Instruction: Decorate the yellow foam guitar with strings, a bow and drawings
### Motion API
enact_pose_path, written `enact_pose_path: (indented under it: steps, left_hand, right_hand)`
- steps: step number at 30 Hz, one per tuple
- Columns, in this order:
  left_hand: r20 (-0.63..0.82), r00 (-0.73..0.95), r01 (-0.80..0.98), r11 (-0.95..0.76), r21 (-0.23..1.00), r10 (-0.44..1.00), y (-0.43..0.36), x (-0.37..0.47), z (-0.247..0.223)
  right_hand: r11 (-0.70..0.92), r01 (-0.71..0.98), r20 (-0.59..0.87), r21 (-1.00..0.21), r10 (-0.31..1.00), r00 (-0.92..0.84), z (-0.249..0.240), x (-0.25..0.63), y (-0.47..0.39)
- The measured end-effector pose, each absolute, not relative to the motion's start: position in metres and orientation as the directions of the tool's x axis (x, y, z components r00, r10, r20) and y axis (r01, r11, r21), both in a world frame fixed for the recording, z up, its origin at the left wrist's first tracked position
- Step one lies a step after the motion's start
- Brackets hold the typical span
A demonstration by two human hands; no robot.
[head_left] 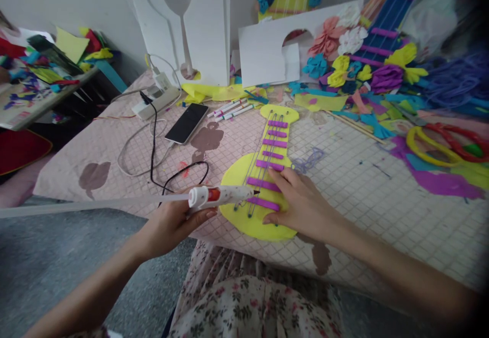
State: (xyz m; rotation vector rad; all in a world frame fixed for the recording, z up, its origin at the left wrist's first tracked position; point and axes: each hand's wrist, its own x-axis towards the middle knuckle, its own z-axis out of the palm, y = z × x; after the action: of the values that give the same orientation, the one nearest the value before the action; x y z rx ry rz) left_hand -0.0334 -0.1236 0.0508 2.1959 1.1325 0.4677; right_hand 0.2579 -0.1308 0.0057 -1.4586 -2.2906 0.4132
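Head view: hands apart over a pale quilted cloth [359, 190].
Left hand [164, 228]: wrapped around a white plastic glue gun [227, 195], apparently to aim its dark nozzle over the purple strips [263, 184].
Yellow guitar-shaped cutout [263, 227]: flat near the cloth's front edge, within easy reach.
Right hand [301, 203]: fingers and thumb spread on the cutout, likely steadying it.

Glue stick [95, 204] partly off-frame

Table [362, 175], power strip [156, 103] and phone [186, 123] lying toward ten o'clock, markers [233, 110] toward eleven, yellow guitar shape [257, 173] central
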Motion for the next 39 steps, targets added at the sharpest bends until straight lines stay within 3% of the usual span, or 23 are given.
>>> enact_pose_path:
  steps: [12,23,32,39]
  left_hand:
    - [-0.025,0.549,0.628,-0.393,0.671,0.835,-0.126,-0.04,0.045]
    - [0.027,0.668,0.564,-0.53,0.634,0.744,-0.131,-0.034,0.057]
    - [0.034,0.785,0.524,-0.693,0.496,0.618,-0.138,-0.019,0.078]
    - [-0.01,0.798,0.539,-0.707,0.458,0.602,-0.139,-0.014,0.08]
  right_hand:
    - [0.388,0.733,0.006,-0.558,0.886,-0.464,0.014,0.269,-0.131]
    - [0.401,0.729,-0.057,-0.555,0.856,-0.513,0.015,0.277,-0.127]
    - [0.399,0.72,-0.018,-0.567,0.868,-0.496,0.015,0.277,-0.127]
    - [0.426,0.717,0.025,-0.551,0.868,-0.496,0.014,0.277,-0.127]
